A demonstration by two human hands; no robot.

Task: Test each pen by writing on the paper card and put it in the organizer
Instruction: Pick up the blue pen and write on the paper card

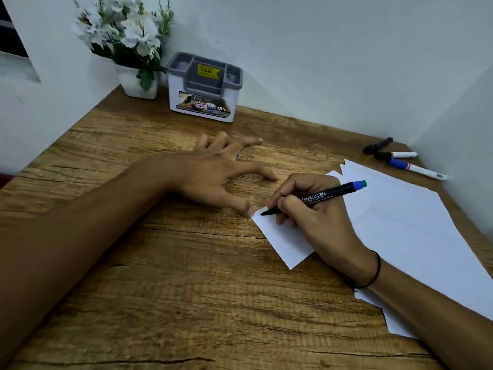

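Note:
My right hand (314, 209) grips a black Faber-Castell pen (330, 193) with a blue end, its tip touching the top left corner of a small white paper card (282, 241). My left hand (218, 172) lies flat on the wooden table with fingers spread, its thumb pressing the card's corner. A bit of blue shows under its fingers. The grey and white organizer (204, 88) stands at the back by the wall. Three more markers lie at the far right: a black one (378, 146), a white one with a black cap (396, 155) and a white one with a blue cap (416, 169).
A white pot of white flowers (125, 38) stands left of the organizer in the corner. Large white paper sheets (413, 236) lie under my right forearm. Walls close the table (160, 263) at the back and right.

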